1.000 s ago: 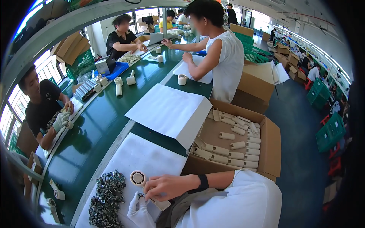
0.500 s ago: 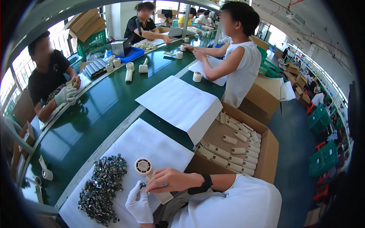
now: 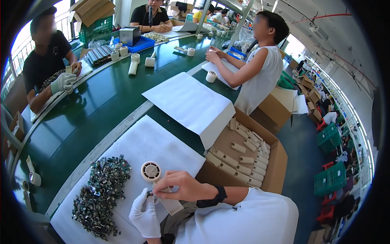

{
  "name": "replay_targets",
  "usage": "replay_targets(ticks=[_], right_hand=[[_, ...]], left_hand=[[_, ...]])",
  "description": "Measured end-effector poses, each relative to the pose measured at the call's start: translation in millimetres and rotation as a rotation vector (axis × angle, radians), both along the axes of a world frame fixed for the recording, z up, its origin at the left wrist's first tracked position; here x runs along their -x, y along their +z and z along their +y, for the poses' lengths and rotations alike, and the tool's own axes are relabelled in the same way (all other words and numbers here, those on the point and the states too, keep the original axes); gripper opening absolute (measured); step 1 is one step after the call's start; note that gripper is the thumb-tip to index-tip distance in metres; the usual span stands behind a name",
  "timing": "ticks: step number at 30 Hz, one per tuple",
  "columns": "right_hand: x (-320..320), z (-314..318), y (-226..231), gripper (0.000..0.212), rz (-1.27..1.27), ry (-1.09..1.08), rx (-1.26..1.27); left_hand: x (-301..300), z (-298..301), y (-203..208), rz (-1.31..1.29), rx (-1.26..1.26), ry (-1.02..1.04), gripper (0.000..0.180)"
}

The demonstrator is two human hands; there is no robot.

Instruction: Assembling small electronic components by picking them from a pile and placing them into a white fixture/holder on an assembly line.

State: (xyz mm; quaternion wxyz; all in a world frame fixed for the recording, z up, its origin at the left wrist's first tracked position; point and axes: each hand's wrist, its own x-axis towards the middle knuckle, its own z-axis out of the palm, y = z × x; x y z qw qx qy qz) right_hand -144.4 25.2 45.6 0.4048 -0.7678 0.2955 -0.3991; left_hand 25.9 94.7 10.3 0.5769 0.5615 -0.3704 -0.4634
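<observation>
My left hand point(image 3: 144, 217), in a white glove, pinches a small dark circuit board point(image 3: 150, 194) between thumb and fingertips. My bare right hand point(image 3: 178, 186), with a black band at the wrist, has its fingers drawn together just beside that board; what lies between them is too small to make out. Beneath the right hand lies a cream handheld fan point(image 3: 151, 171), its round grille showing beyond the fingers and its handle toward me. Left of my hands, a heap of small circuit boards point(image 3: 99, 199) is spread on the white sheet point(image 3: 142, 138).
A cardboard box point(image 3: 278, 162) at my right holds rows of cream handle parts point(image 3: 243, 160). Beyond runs a green conveyor belt point(image 3: 101, 105) carrying several fan parts point(image 3: 133, 67). One co-worker point(image 3: 260, 69) stands beyond the box; others point(image 3: 48, 61) sit across the belt.
The view has shifted slightly. My hands stay together over the fan, little changed. Across the belt, a co-worker's outstretched arm has drawn back, and the hands now rest together.
</observation>
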Motion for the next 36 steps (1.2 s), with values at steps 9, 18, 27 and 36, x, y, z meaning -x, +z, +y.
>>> replay_targets(ticks=[9, 18, 27, 36], right_hand=[[6, 4, 3, 0.017, 0.152, -0.089, -0.153], [-3, 3, 11, 0.022, 0.198, -0.266, -0.285], [-6, 3, 9, 0.026, 0.208, -0.232, -0.249], [-9, 4, 11, 0.022, 0.293, -0.188, 0.049]], left_hand=[[1, 3, 3, 0.015, 0.012, 0.006, 0.026], [0, -3, 10, -0.071, 0.052, 0.001, 0.026], [1, -1, 4, -0.009, 0.052, -0.05, 0.03], [0, 2, 3, -0.076, 0.092, -0.033, 0.029]])
